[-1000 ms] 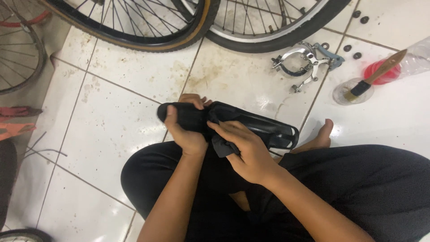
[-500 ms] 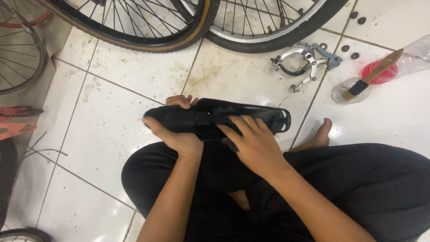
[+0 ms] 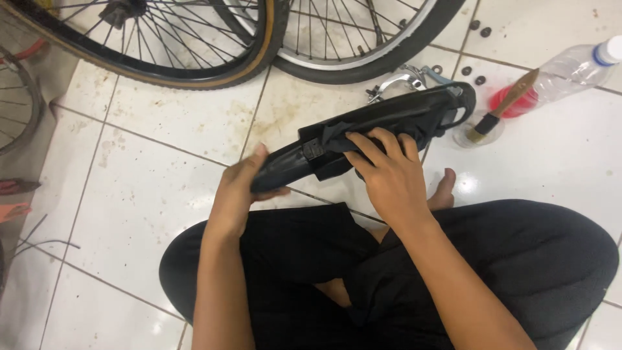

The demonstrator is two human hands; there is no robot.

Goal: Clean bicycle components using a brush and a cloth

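Left hand (image 3: 236,194) grips mudguard (image 3: 382,120) near end; right hand (image 3: 389,172) on cloth (image 3: 334,152) at mid-length. Beyond grip: two wheels (image 3: 194,65), brake caliper (image 3: 395,84) just behind mudguard. Right of far end: brush (image 3: 502,107) in cup (image 3: 486,133), bottle (image 3: 570,65) behind. Legs below hands.

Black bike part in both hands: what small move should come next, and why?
Probably slide the right hand, which presses a dark cloth on the black part, along toward the looped far end, since that stretch lies uncovered. The left hand grips the near end and steadies it.
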